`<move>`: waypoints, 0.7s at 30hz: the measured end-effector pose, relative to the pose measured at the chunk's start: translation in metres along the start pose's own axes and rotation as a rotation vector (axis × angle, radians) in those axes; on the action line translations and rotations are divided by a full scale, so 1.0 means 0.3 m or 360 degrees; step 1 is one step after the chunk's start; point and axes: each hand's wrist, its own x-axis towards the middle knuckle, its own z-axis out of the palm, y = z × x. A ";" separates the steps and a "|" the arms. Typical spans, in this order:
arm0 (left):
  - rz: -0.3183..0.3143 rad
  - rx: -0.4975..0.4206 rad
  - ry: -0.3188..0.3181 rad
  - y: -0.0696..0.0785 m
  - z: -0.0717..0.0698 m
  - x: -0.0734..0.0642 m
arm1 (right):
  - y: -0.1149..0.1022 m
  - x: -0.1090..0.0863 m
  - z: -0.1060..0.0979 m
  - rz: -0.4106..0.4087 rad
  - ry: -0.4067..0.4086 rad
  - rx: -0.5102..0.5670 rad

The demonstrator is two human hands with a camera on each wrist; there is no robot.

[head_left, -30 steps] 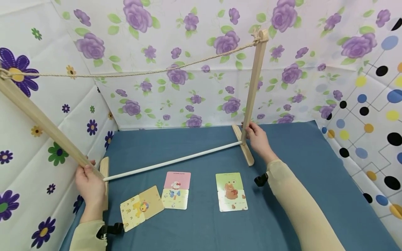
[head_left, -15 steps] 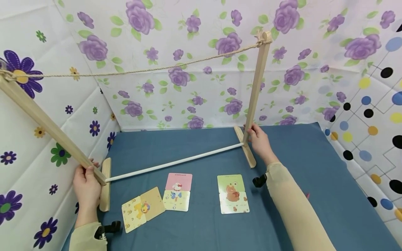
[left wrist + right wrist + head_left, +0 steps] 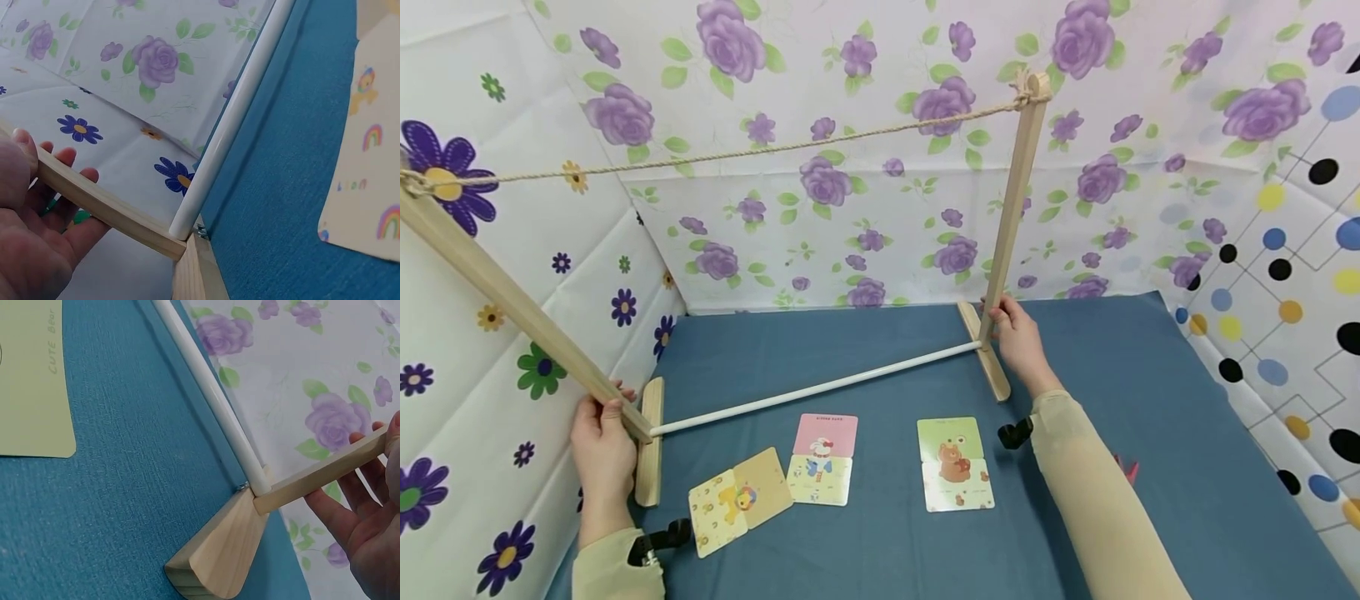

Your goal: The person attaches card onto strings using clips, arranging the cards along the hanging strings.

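Observation:
A wooden stand has a left post (image 3: 512,300), a right post (image 3: 1011,200), a rope (image 3: 760,152) tied between their tops, and a white rod (image 3: 820,387) joining them low down. My left hand (image 3: 601,450) grips the left post just above its wooden foot (image 3: 650,467). In the left wrist view, the thumb lies on one side of that post and the fingers behind it. Low on the right post, my right hand (image 3: 1018,337) pinches the wood between thumb and fingers, above the right foot (image 3: 996,375). Both feet stand on the blue cloth.
In front of the rod lie a yellow lion card (image 3: 741,502), a pink-topped card (image 3: 823,458) and a green-topped bear card (image 3: 955,464). A small pink object (image 3: 1131,472) shows partly beside my right sleeve. Patterned cloth walls (image 3: 850,233) rise behind and at both sides.
The rope sags less and runs straighter now. My left hand and the left post's base have shifted slightly. The pink object has come into view beside my right sleeve.

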 end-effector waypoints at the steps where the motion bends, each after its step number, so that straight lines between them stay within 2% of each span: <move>1: 0.0002 -0.0003 0.0010 -0.001 0.000 0.001 | 0.000 0.000 0.002 -0.0004 0.0005 -0.0003; 6: 0.0015 -0.0037 0.0053 -0.009 0.006 0.005 | 0.003 0.003 0.002 -0.0011 0.0019 -0.0023; 11: -0.0025 -0.0113 0.0026 -0.008 0.006 0.012 | -0.004 0.008 -0.008 -0.0031 0.0015 -0.0011; 15: -0.0025 -0.0105 0.0009 -0.003 0.008 0.012 | -0.008 0.009 -0.012 -0.0042 0.0006 -0.0017; 21: 0.0034 -0.0015 0.0027 -0.001 0.011 0.005 | -0.006 0.006 -0.005 -0.0041 0.0010 -0.0018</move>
